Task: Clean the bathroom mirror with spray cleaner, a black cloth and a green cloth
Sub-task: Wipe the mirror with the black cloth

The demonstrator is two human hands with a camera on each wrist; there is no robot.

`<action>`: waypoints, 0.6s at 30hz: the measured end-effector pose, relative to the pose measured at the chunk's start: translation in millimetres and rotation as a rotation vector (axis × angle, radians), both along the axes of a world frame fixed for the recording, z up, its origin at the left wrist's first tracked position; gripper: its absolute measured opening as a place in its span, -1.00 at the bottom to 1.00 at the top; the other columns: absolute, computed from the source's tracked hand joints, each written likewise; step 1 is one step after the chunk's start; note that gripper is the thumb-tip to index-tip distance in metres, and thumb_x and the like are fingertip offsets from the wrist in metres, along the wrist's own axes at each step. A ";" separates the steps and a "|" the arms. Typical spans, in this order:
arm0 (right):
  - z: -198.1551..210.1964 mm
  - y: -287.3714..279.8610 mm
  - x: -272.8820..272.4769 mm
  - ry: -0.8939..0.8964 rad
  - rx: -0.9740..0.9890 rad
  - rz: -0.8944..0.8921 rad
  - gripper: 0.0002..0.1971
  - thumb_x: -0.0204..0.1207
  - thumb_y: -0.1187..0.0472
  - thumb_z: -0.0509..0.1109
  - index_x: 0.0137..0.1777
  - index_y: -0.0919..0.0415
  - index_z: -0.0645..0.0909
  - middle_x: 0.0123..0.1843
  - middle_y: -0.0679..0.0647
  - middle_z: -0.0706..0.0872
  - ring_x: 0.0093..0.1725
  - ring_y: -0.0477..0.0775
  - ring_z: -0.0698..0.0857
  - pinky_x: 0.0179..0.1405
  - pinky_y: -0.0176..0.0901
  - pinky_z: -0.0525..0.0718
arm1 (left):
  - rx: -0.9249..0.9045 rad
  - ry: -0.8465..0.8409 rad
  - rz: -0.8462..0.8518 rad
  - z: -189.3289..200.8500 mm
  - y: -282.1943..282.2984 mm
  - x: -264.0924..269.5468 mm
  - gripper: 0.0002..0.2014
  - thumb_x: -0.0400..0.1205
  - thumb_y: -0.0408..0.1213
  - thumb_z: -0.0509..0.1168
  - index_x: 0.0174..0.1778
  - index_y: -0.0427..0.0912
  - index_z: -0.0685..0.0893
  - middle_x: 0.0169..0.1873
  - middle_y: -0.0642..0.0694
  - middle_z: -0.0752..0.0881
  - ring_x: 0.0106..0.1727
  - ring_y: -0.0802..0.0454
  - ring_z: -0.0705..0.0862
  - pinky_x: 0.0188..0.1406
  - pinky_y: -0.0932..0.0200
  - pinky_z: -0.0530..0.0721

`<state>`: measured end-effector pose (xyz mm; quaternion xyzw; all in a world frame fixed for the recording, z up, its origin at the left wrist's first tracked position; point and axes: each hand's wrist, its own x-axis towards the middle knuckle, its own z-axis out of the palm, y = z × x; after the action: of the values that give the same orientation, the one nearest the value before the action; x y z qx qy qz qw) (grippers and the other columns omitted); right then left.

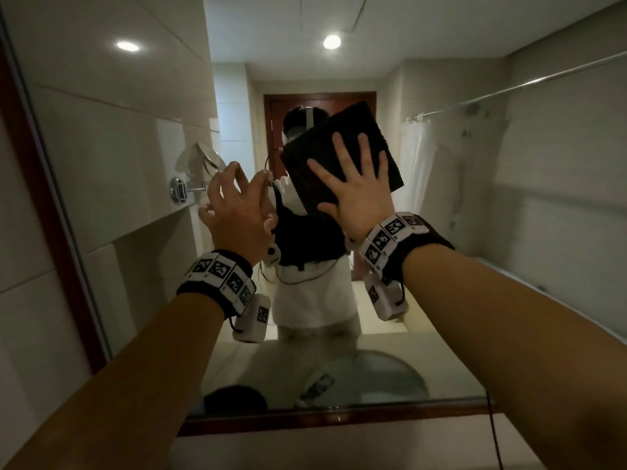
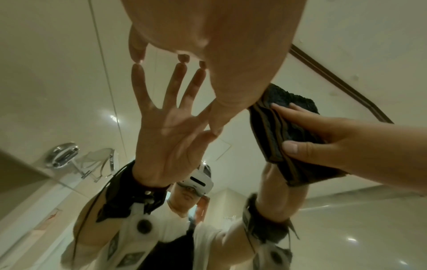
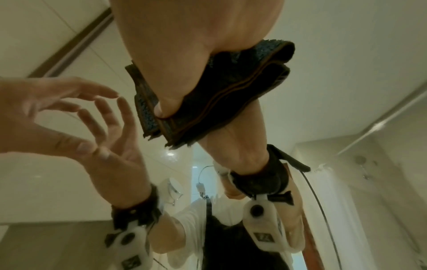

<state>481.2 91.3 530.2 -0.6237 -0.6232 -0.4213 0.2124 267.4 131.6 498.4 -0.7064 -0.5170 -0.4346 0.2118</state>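
My right hand [image 1: 353, 181] lies flat with its fingers spread and presses a folded black cloth [image 1: 315, 164] against the bathroom mirror [image 1: 475, 205] at about head height. The right wrist view shows the palm [image 3: 196, 45] on the cloth [image 3: 231, 95], with the thumb lying along its edge. My left hand [image 1: 235, 198] is just left of the cloth and holds nothing. Its spread, slightly bent fingertips [image 2: 138, 54] touch the glass. Neither the spray bottle nor the green cloth is in view.
A dark wooden frame [image 1: 305, 424] borders the mirror at the left and bottom. The glass reflects a person, a wall-mounted shaving mirror [image 1: 200, 164], a shower curtain [image 1: 417, 164] and the sink basin [image 1: 373, 378]. Tiled wall lies to the left of the frame.
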 end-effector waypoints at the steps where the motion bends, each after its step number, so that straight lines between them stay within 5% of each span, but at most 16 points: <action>1: -0.5 -3.5 7.3 0.023 -0.002 -0.007 -0.14 0.53 -0.31 0.31 0.71 -0.31 -0.11 0.78 0.10 -0.24 0.71 0.45 -0.23 0.62 0.54 -0.10 | -0.001 -0.011 -0.005 -0.6 -3.0 1.6 -0.16 0.46 -0.10 0.57 0.63 0.12 0.32 0.68 -0.23 0.17 0.65 -0.34 0.20 0.31 -0.46 0.49; 8: -17.0 -45.8 101.4 0.141 -0.032 -0.031 -0.15 0.59 -0.27 0.28 0.73 -0.27 -0.18 0.76 0.14 -0.34 0.69 0.46 -0.29 0.69 0.35 -0.17 | -0.086 -0.008 -0.079 2.3 -41.8 57.0 -0.17 0.56 -0.21 0.49 0.64 0.27 0.17 0.72 -0.13 -0.01 0.72 -0.30 -0.04 0.48 -0.54 0.26; 18: -46.4 -109.7 289.9 0.303 -0.035 -0.079 -0.36 0.72 -0.21 -0.03 0.71 -0.29 -0.25 0.75 0.10 -0.40 0.70 0.42 -0.32 0.70 0.34 -0.12 | -0.084 -0.010 -0.054 -19.5 -81.5 199.8 -0.17 0.50 -0.17 0.56 0.61 0.28 0.26 0.68 -0.11 0.09 0.67 -0.30 0.10 0.29 -0.53 0.49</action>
<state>771.1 -18.4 483.7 -0.7078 -0.5663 -0.3193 0.2763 467.2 50.0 478.9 -0.7263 -0.5165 -0.4214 0.1676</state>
